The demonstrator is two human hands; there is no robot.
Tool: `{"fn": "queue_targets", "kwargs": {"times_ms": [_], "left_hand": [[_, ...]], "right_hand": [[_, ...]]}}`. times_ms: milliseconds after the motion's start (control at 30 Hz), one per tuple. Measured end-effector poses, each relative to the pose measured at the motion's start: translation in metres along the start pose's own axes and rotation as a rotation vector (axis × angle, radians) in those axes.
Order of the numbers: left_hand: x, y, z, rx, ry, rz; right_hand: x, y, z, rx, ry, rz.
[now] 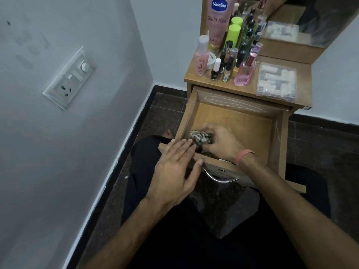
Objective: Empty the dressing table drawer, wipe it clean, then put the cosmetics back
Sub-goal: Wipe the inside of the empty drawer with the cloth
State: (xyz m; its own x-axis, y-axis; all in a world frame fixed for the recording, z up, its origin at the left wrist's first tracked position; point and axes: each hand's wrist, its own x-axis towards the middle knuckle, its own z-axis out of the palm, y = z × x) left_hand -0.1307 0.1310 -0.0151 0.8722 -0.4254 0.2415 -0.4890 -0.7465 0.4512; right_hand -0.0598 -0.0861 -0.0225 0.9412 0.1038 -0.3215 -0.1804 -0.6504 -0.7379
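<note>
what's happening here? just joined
A person is wiping the open drawer of a dressing table. The right hand grips a bunched patterned cloth at the drawer's front edge; the left hand rests flat on the drawer front. The cosmetics stand on the tabletop, not yet back in.

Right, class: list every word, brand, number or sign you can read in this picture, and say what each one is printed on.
"Vaseline": tall pink lotion bottle, blue badge near its top.
"Gluta-Hya": same bottle, lower down.
"3": small pink bottle at the tabletop's front left; its other print is too blurred.
White jar behind it: lettering too small to read.
Nail polish bottles and clear plastic box: nothing legible.
</note>
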Motion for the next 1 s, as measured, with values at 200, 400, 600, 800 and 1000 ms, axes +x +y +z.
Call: {"fn": "queue_targets", "kwargs": {"times_ms": [200, 400, 600, 800, 1000], "left_hand": [[-0.008, -0.002, -0.002, -0.038, 0.071, -0.001], [-0.009, -0.001, -0.004, -0.136, 0.073, -0.026], [-0.008, -0.006, -0.001, -0.167, 0.101, -0.002], [-0.008, -0.002, -0.002, -0.189, 0.073, -0.030], [-0.008, -0.002, -0.004, -0.221, 0.077, -0.034]], "right_hand": [[0.020, -0.015, 0.018, 0.073, -0.002, 0.003], [0.010, -0.019, 0.011, 0.106, -0.005, -0.072], [0.021, -0.034, 0.010, -0.059, 0.182, -0.033], [0.023, -0.029, 0.014, -0.048, 0.075, -0.019], [0.018, -0.027, 0.019, -0.087, 0.141, -0.090]]}}
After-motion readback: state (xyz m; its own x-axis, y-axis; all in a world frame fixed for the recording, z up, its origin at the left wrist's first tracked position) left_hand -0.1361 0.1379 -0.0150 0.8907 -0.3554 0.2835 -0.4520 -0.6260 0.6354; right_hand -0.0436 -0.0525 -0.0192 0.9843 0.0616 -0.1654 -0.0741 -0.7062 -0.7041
